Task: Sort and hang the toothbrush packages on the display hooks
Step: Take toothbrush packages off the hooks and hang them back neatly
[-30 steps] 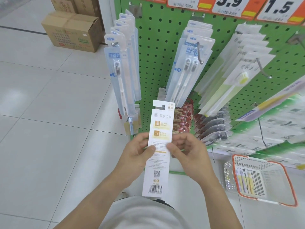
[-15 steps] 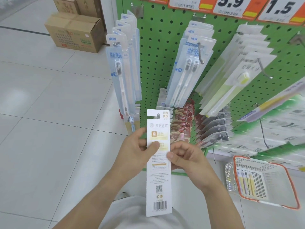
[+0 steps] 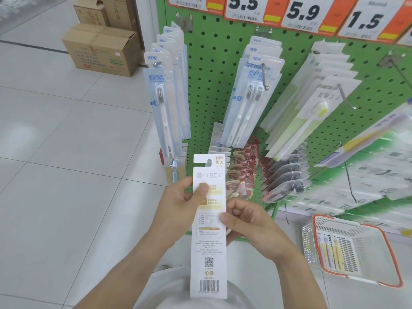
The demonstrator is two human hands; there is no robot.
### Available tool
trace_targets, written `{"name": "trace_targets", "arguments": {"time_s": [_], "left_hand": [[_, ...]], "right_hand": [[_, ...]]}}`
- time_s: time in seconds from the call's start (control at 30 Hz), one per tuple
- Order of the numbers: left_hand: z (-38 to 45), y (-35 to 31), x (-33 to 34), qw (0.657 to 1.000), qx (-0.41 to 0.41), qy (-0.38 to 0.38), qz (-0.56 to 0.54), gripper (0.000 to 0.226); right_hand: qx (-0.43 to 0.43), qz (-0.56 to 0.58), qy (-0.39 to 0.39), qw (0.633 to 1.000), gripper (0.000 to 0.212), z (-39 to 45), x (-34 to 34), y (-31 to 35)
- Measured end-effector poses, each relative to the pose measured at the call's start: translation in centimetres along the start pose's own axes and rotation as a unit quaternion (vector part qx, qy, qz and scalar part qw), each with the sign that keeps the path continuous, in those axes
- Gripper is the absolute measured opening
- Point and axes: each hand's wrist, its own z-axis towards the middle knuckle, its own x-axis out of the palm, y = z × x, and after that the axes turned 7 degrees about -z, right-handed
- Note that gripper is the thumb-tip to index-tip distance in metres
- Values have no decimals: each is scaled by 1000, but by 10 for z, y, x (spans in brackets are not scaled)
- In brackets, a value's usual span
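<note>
I hold a long white toothbrush package (image 3: 209,244) upright in front of me, its printed back with barcode facing me and its hang slot at the top. My left hand (image 3: 178,210) grips its left edge, thumb pressed on the card. My right hand (image 3: 249,221) pinches the right edge a little lower. Ahead stands the green pegboard (image 3: 209,70) with hooks: blue packages (image 3: 162,103) hang at the left, twin-brush packages (image 3: 247,99) in the middle, yellow-brush packages (image 3: 312,112) at the right. Lower hooks carry red packages (image 3: 243,166) and dark ones (image 3: 285,175).
An orange-rimmed white basket (image 3: 388,257) with several toothbrush packages sits on the floor at the lower right. Cardboard boxes (image 3: 100,50) stand on the tiled floor at the upper left. Price tags (image 3: 305,12) line the top of the board.
The package has slid lower between my hands and sits more upright. My left thumb has moved up onto the card, and my right hand now pinches the edge lower down.
</note>
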Motion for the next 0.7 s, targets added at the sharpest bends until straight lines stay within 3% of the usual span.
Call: {"name": "trace_targets", "arguments": {"time_s": [0.1,0.27,0.4,0.5,0.7], "left_hand": [[-1,1,-1,1000,0,-14,-2,23],[-1,3,-6,1000,13,-23,10,23],[1,4,-13,1000,10,-1,-7,20],[2,5,-15,999,-10,33,-32,32],[-1,10,-13,997,8,6,-75,31]], "right_hand": [[-2,-9,7,1000,8,-2,1,1],[-1,-62,23,998,20,1,2,2],[10,-35,-32,999,19,6,9,3],[4,-19,-69,997,17,9,10,5],[1,-51,-72,996,23,6,11,0]]}}
